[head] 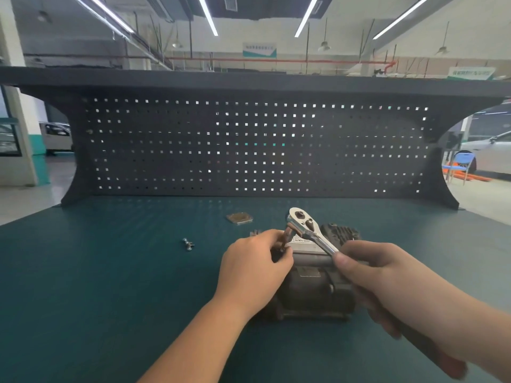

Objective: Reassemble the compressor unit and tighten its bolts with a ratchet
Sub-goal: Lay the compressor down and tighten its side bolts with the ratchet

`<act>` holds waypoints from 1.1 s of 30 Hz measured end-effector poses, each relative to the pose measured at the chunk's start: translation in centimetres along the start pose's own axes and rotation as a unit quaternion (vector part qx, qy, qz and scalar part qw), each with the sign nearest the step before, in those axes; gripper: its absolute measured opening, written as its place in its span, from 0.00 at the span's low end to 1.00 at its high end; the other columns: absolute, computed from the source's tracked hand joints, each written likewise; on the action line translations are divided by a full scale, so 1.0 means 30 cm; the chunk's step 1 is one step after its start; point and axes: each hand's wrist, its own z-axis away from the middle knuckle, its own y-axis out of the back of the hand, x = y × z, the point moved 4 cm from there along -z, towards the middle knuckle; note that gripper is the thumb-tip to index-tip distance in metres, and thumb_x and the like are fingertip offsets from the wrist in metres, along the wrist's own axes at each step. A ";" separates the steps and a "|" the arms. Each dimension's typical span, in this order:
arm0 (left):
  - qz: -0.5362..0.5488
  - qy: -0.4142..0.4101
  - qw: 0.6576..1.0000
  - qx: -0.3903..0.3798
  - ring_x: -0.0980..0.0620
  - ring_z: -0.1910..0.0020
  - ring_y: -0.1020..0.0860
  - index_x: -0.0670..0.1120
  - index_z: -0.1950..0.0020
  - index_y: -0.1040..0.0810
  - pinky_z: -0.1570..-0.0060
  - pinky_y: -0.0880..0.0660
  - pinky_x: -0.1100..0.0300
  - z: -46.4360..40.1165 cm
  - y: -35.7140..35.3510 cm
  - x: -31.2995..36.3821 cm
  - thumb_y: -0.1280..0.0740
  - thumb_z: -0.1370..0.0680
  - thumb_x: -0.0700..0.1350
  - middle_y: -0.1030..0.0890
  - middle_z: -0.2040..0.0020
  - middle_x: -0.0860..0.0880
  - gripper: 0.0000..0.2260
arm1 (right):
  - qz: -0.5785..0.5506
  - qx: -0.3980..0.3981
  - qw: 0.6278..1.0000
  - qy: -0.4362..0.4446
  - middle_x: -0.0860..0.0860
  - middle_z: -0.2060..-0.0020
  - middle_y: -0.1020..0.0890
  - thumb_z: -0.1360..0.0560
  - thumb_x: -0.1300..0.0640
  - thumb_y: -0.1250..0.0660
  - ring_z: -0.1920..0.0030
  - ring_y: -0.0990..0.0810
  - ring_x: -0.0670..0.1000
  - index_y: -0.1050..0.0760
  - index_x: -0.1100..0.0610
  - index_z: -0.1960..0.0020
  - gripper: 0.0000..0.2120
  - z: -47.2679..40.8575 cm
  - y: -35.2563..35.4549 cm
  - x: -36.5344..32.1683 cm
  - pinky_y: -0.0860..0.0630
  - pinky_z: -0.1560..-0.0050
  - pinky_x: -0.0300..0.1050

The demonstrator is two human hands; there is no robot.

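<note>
The dark compressor unit [312, 288] lies on the green bench, with a grey top plate carrying a white warning label. My right hand [367, 272] grips the handle of a chrome ratchet [307, 228], whose head is raised above the unit's far left corner. My left hand [254, 269] pinches a small dark part at the unit's upper left corner, right below the ratchet head. The fingers hide what that part is.
Two loose bolts [188, 243] lie on the bench [110, 272] to the left of my hands. A square metal plate [239, 218] rests behind the unit. A black pegboard [249, 147] walls the back of the bench.
</note>
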 end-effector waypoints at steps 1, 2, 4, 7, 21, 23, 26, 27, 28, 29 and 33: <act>0.003 0.000 1.000 0.004 0.55 0.58 0.19 0.56 0.50 0.18 0.57 0.21 0.54 0.001 0.001 0.000 0.35 0.27 0.53 0.15 0.59 0.57 0.09 | 0.001 -0.004 1.000 -0.003 0.50 0.81 0.32 0.21 0.51 0.40 0.84 0.37 0.51 0.28 0.52 0.66 0.16 -0.002 -0.002 0.005 0.36 0.80 0.38; 0.006 0.001 1.000 0.006 0.54 0.58 0.19 0.56 0.51 0.18 0.57 0.21 0.53 0.002 0.001 0.001 0.36 0.27 0.54 0.15 0.59 0.57 0.10 | 0.002 -0.007 1.000 -0.006 0.50 0.81 0.32 0.21 0.51 0.40 0.84 0.37 0.51 0.28 0.51 0.66 0.16 -0.003 -0.004 0.010 0.36 0.80 0.38; 0.011 0.004 1.000 0.007 0.53 0.58 0.19 0.55 0.51 0.18 0.57 0.21 0.51 0.003 0.000 0.002 0.37 0.28 0.54 0.15 0.60 0.56 0.11 | 0.002 -0.009 1.000 -0.012 0.51 0.80 0.32 0.21 0.51 0.40 0.84 0.37 0.51 0.28 0.50 0.66 0.16 -0.003 -0.005 0.016 0.37 0.80 0.37; 0.017 0.011 1.000 0.006 0.52 0.58 0.19 0.55 0.51 0.19 0.57 0.21 0.50 0.001 -0.003 -0.003 0.34 0.27 0.53 0.15 0.60 0.55 0.08 | 0.005 -0.013 1.000 -0.016 0.50 0.80 0.32 0.21 0.50 0.39 0.84 0.37 0.50 0.26 0.49 0.66 0.15 -0.008 0.004 0.010 0.37 0.80 0.36; 0.141 0.072 0.985 0.067 0.53 0.58 0.18 0.54 0.55 0.17 0.56 0.22 0.50 0.014 -0.008 0.009 0.35 0.32 0.57 0.16 0.62 0.59 0.12 | -0.049 0.013 0.995 -0.088 0.47 0.79 0.27 0.20 0.48 0.42 0.81 0.30 0.44 0.31 0.55 0.60 0.14 0.018 -0.155 -0.036 0.34 0.76 0.34; 0.145 0.069 0.984 0.072 0.53 0.61 0.19 0.55 0.56 0.17 0.58 0.23 0.50 0.012 -0.009 0.010 0.37 0.33 0.57 0.17 0.65 0.59 0.12 | -0.019 0.021 0.997 -0.076 0.47 0.75 0.28 0.19 0.48 0.43 0.80 0.31 0.41 0.31 0.54 0.60 0.14 0.012 -0.156 -0.032 0.35 0.74 0.32; 0.124 0.044 0.988 0.083 0.51 0.70 0.28 0.57 0.60 0.20 0.65 0.26 0.52 0.011 -0.006 0.016 0.34 0.30 0.56 0.22 0.72 0.55 0.06 | 0.051 0.014 0.997 -0.050 0.44 0.77 0.26 0.20 0.46 0.42 0.79 0.29 0.37 0.24 0.46 0.50 0.09 -0.001 -0.103 -0.025 0.35 0.74 0.28; 0.121 0.037 0.988 0.088 0.50 0.71 0.31 0.56 0.63 0.20 0.66 0.28 0.53 0.012 -0.003 0.017 0.33 0.29 0.57 0.24 0.74 0.54 0.07 | 0.085 0.000 0.996 -0.041 0.41 0.77 0.24 0.20 0.45 0.41 0.78 0.28 0.35 0.23 0.40 0.52 0.08 -0.008 -0.070 -0.026 0.35 0.74 0.26; 0.120 0.034 0.988 0.093 0.49 0.71 0.33 0.54 0.63 0.19 0.68 0.30 0.53 0.012 0.000 0.016 0.31 0.28 0.56 0.27 0.75 0.53 0.08 | 0.116 -0.016 0.993 -0.032 0.40 0.76 0.23 0.21 0.44 0.40 0.78 0.27 0.35 0.23 0.36 0.56 0.08 -0.019 -0.031 -0.030 0.34 0.75 0.26; 0.122 0.034 0.987 0.096 0.50 0.72 0.35 0.53 0.63 0.18 0.69 0.32 0.54 0.010 0.002 0.016 0.30 0.27 0.54 0.29 0.76 0.52 0.08 | 0.143 -0.030 0.989 -0.026 0.41 0.76 0.22 0.22 0.43 0.38 0.78 0.26 0.37 0.23 0.38 0.59 0.09 -0.036 0.014 -0.037 0.33 0.76 0.28; 0.136 0.037 0.986 0.086 0.53 0.72 0.37 0.53 0.60 0.16 0.69 0.37 0.56 0.001 0.000 0.020 0.30 0.27 0.55 0.31 0.76 0.52 0.08 | 0.322 -0.009 0.946 0.025 0.46 0.68 0.18 0.27 0.35 0.37 0.66 0.20 0.45 0.22 0.51 0.60 0.20 -0.148 0.181 -0.084 0.24 0.64 0.39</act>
